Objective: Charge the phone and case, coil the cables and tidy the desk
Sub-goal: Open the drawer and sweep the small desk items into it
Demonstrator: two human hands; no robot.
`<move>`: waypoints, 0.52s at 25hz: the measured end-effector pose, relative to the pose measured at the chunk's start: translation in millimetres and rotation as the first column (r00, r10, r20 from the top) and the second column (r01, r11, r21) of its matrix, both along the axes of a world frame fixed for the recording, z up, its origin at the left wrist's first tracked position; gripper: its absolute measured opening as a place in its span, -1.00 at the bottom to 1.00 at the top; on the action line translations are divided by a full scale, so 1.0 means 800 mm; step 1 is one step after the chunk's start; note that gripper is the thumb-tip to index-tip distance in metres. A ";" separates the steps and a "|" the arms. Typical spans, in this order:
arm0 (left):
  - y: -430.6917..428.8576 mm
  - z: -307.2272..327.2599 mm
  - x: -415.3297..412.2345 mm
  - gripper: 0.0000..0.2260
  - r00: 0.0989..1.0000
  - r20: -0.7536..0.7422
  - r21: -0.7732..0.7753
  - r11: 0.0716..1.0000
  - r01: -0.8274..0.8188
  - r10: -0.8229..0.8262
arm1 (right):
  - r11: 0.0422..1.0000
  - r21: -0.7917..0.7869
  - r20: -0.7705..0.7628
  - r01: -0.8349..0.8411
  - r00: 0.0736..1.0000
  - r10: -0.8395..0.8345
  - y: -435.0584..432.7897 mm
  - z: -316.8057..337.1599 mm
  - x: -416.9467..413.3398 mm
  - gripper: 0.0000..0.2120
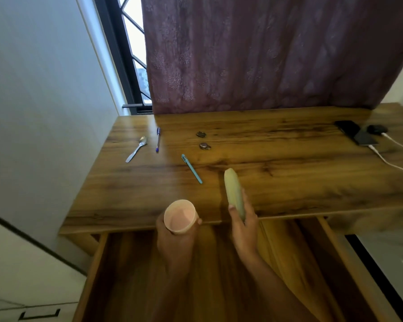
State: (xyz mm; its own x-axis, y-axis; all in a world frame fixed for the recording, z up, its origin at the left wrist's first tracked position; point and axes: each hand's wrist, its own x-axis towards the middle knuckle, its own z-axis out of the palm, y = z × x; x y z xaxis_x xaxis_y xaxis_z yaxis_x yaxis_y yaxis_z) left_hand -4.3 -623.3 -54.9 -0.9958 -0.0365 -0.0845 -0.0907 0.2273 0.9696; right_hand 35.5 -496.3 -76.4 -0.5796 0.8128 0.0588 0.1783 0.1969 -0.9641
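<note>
The open drawer [96, 263] lies nearest, under both hands; above it the left grip [175, 240] is wrapped round a pink cup [179, 217], and the right grip [244, 231] is clamped on the lower end of a pale green oblong piece [234, 194], both at the front edge of the bench [277, 182]; both things look light, stiff and smooth, so a firm wrap round the body suits; farther on lie a teal pen [191, 168], a spoon [136, 148], a blue pen [158, 139] and two small metal bits [204, 146]; far right, the phone [364, 138] and a dark case [377, 129] rest with white cables [391, 163] reaching them, uncoiled.
</note>
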 end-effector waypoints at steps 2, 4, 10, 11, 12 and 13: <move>0.005 -0.015 0.063 -0.19 0.999 -0.039 -0.065 0.998 0.012 -0.014 | 1.000 -0.029 -0.068 -0.005 0.998 0.003 -0.011 -0.006 0.062 -0.50; 0.013 -0.039 0.119 -0.15 0.998 -0.027 -0.110 0.992 0.055 -0.058 | 1.000 0.010 0.007 -0.001 1.000 0.001 -0.012 -0.021 0.132 -0.46; 0.029 -0.109 0.208 -0.14 0.955 0.169 -0.142 0.953 0.268 -0.244 | 0.995 0.035 0.396 0.097 0.912 -0.103 0.024 -0.072 0.262 -0.41; 0.033 -0.123 0.216 -0.12 0.945 0.183 -0.146 0.943 0.299 -0.272 | 0.996 0.051 0.440 0.077 0.893 -0.092 0.031 -0.077 0.271 -0.41; 0.038 -0.135 0.224 -0.10 0.934 0.197 -0.150 0.932 0.330 -0.299 | 0.996 0.072 0.464 0.057 0.882 -0.084 0.038 -0.081 0.278 -0.42; 0.043 -0.139 0.230 -0.10 0.922 0.211 -0.158 0.920 0.359 -0.324 | 0.995 0.089 0.470 0.042 0.879 -0.079 0.044 -0.084 0.283 -0.42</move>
